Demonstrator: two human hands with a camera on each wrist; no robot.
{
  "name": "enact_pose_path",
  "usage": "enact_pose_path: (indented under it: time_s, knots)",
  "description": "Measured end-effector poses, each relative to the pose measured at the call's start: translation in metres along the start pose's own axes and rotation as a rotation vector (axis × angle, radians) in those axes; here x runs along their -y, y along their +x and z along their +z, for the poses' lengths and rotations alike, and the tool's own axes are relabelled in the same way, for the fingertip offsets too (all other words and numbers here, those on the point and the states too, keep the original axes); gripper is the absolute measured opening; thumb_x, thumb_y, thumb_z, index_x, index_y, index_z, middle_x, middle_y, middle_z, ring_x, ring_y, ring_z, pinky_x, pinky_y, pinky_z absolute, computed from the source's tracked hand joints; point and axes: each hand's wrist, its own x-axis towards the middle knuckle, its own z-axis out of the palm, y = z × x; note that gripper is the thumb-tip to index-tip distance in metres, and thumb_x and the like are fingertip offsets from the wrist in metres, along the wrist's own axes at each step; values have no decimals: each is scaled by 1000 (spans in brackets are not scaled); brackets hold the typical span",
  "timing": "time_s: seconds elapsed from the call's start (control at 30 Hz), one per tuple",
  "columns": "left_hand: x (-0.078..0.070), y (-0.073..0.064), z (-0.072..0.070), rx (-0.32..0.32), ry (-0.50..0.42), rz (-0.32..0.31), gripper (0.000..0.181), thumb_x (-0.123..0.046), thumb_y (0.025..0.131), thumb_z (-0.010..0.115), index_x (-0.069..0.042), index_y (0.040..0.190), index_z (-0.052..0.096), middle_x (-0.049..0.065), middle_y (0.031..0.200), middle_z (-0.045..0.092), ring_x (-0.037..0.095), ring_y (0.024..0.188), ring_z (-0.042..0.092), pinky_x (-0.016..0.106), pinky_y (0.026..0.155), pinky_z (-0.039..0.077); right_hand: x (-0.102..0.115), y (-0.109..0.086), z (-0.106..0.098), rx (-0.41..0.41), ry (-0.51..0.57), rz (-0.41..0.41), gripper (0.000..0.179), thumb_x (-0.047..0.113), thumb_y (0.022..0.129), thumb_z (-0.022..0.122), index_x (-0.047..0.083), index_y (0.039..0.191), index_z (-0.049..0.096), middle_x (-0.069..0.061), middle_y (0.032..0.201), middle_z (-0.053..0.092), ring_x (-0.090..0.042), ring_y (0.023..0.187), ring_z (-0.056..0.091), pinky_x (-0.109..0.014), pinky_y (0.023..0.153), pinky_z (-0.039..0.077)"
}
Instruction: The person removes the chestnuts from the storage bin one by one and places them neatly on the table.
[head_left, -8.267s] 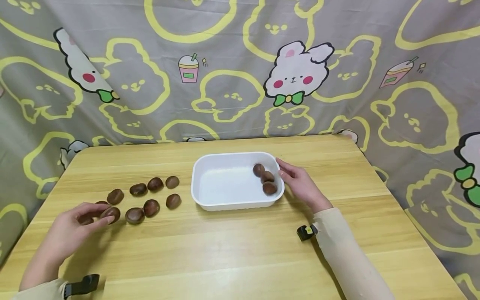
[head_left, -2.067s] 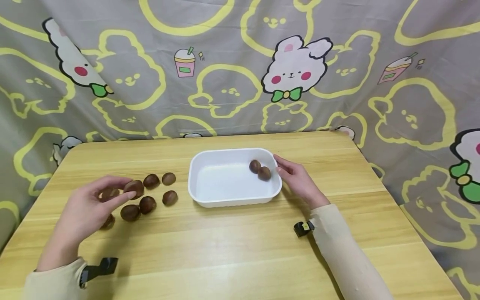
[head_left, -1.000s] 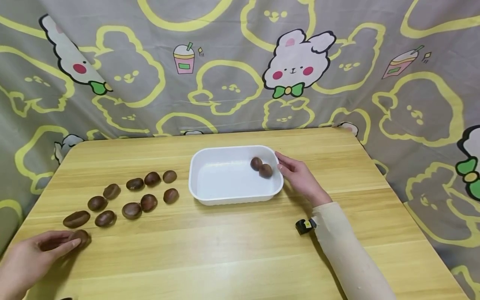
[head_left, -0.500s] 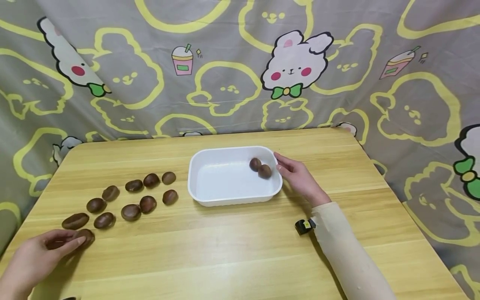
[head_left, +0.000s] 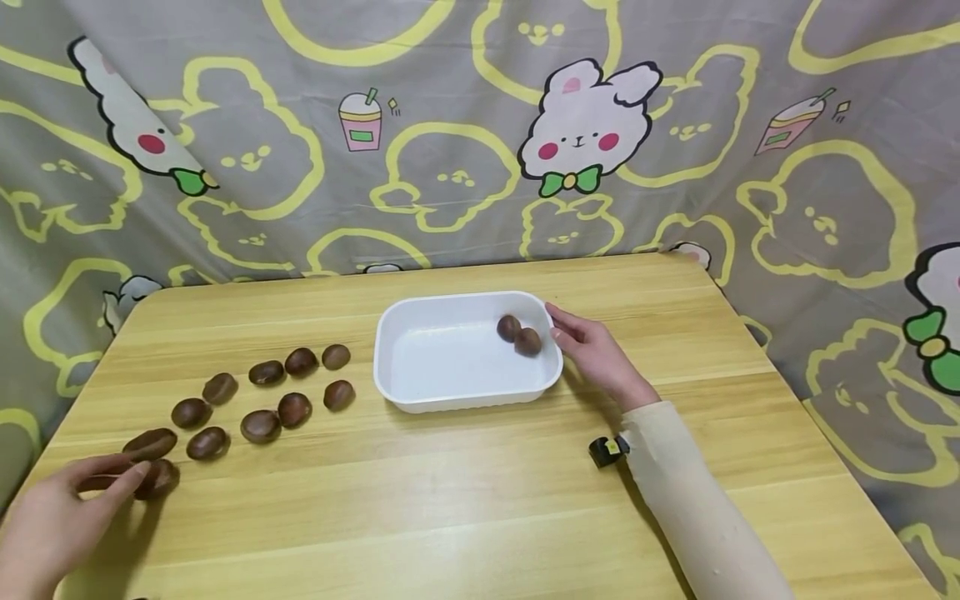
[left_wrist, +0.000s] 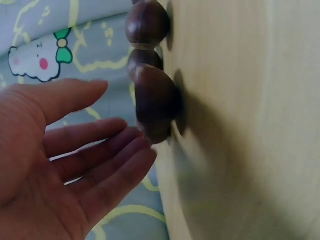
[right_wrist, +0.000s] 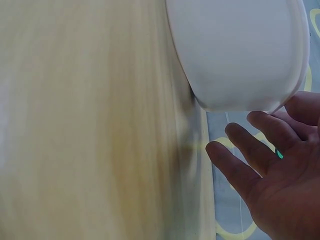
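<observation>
At the left of the table, my left hand [head_left: 63, 508] is right beside a brown chestnut [head_left: 159, 480] at the near end of two rows. In the left wrist view its fingers [left_wrist: 107, 192] are fairly straight, with a gap between thumb and chestnut [left_wrist: 155, 97]. Several more chestnuts [head_left: 208, 443] line up towards the tray. My right hand [head_left: 600, 358] holds the right end of the white tray [head_left: 457, 401], thumb at the rim and index finger against the end wall; its other fingers stretch out free. Two chestnuts [head_left: 528, 342] lie in the tray's right end.
A wooden table [head_left: 465, 500] carries everything. Grey cloth [head_left: 450, 92] printed with yellow outlines and bunnies hangs behind and at both sides. A black strap piece [head_left: 606, 451] sticks out from the right sleeve [head_left: 697, 492].
Over eight seconds the tray went from three chestnuts to two, and the left rows grew. The left hand set a chestnut at the near end and its fingers loosened. The right hand stayed at the tray.
</observation>
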Motion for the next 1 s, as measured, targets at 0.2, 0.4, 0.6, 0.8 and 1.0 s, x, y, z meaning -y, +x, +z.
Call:
enact_pose_path:
  time_s: [0.2,0.4,0.6,0.8,1.0]
  knots:
    - [-36,-1,-7,-53,-78,-63,51,-38,96,63,4,124,62,26,107,67,24,95,62,47,80,43,2,1,0,9,-18,3,45,18,105,50,9,148,42,-12,148,43,-27,135,41,-39,109,34]
    - [-102,10,-12,-29,-250,121,45,-41,92,69,-8,122,68,-7,100,69,-18,79,50,10,63,43,2,1,-1,8,-26,19,46,18,105,49,10,149,40,-12,148,42,-27,136,39,-40,110,32]
    - [-166,22,-5,64,-401,230,46,-46,93,66,-13,124,68,0,110,69,-1,95,59,12,74,44,1,-2,-1,-1,-40,20,46,19,105,50,11,149,40,-11,149,42,-27,136,39,-40,110,32]
    - [-221,29,22,110,-564,316,37,-36,95,67,-10,121,68,5,112,68,16,95,63,17,77,48,1,-2,-3,-17,-64,30,46,20,105,50,13,149,41,-9,148,43,-25,136,40,-39,110,32]
    - [-272,32,61,186,-747,448,26,-12,93,70,-1,116,68,10,109,67,23,103,62,26,87,52,1,-3,-1,-10,-56,26,47,21,104,51,13,149,41,-9,148,43,-25,135,41,-39,109,33]
